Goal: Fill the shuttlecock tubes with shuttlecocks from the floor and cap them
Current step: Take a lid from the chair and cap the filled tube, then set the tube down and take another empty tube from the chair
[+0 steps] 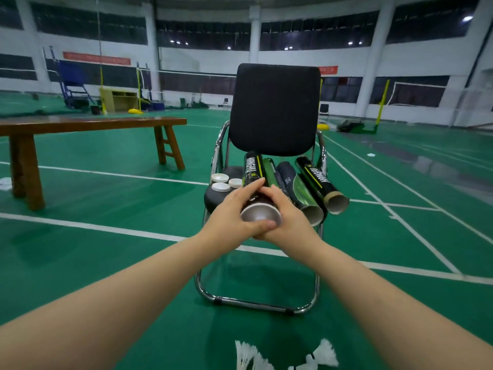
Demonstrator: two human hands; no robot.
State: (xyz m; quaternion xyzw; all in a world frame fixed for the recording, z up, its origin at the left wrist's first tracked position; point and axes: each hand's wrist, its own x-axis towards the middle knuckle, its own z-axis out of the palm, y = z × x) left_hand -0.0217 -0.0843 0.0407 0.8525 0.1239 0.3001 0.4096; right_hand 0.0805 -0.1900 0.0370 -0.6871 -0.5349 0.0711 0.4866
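tube (252, 168) pointing away, far end raised

Shuttlecocks: white feathered shuttlecocks (248, 355) are being cut off by the bottom edge.
Held tube: the left hand (234, 217) and right hand (288, 217) are covering the near stretch of the black cardboard tube with yellow lettering (252, 166).
Neighbour: the glossy green tube (269, 170) is lying behind it on the black chair seat (213, 196), its near end hiding.
Bench: the brown wooden bench (88, 124) is running past the left edge.
Banner: the red wall banner (96, 58) is blurring beyond reading.
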